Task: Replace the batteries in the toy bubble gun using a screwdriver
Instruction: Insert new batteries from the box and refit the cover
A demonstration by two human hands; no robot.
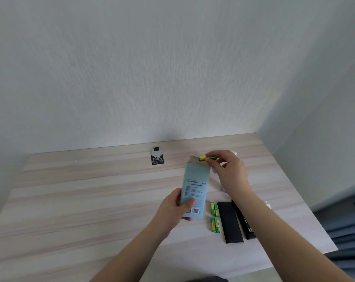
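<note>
My left hand (173, 208) grips the lower end of a tall light-blue cardboard box (195, 186) with its top flap open, held above the wooden table (91, 200). At the box's open top my right hand (229, 171) pinches a green-and-yellow battery (206, 158). Two pairs of the same batteries (215, 216) lie on the table just right of the box. Beside them lies a long black case (230, 221) with a second black tray (243, 220) of tools next to it. A pale toy part (223, 187) shows behind my right wrist, mostly hidden.
A round cable grommet with a black "100%" sticker (157, 156) sits at the table's back edge by the white wall. The table's right edge runs close to the black case, with a blue-grey fabric (347, 231) beyond it.
</note>
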